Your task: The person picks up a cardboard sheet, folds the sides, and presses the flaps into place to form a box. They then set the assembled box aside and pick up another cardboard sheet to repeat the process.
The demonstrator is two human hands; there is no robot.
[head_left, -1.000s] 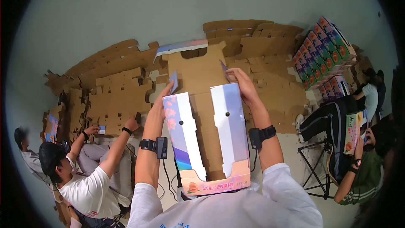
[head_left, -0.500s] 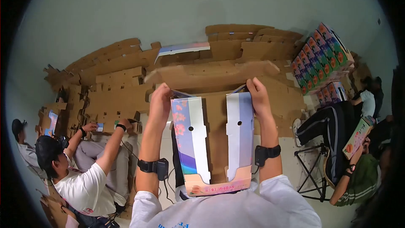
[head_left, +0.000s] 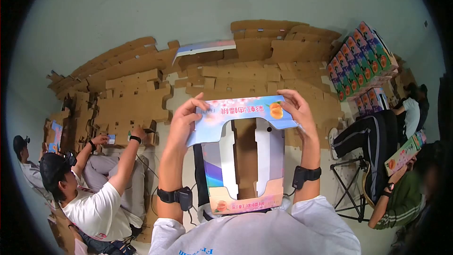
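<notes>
A printed carton (head_left: 245,205) with a long open slot between two white inner flaps lies over my lap. Its far end panel (head_left: 243,106), printed with blossoms, characters and a peach, is folded over toward me. My left hand (head_left: 189,115) grips that panel's left corner, thumb on the printed face. At the right corner, beside the peach picture, my right hand (head_left: 296,109) pinches the same panel. Through the slot the brown inside of the carton shows.
Flat brown cardboard sheets (head_left: 132,108) cover the floor ahead. Stacked printed cartons (head_left: 361,61) stand at the right by the wall. Co-workers sit left (head_left: 94,203) and right (head_left: 401,198), one holding a printed carton (head_left: 405,153). A folding stool (head_left: 351,189) is at right.
The far end panel, raised with its brown side showing before, has come down toward me and shows its printed face. Both hands have shifted their hold onto its corners.
</notes>
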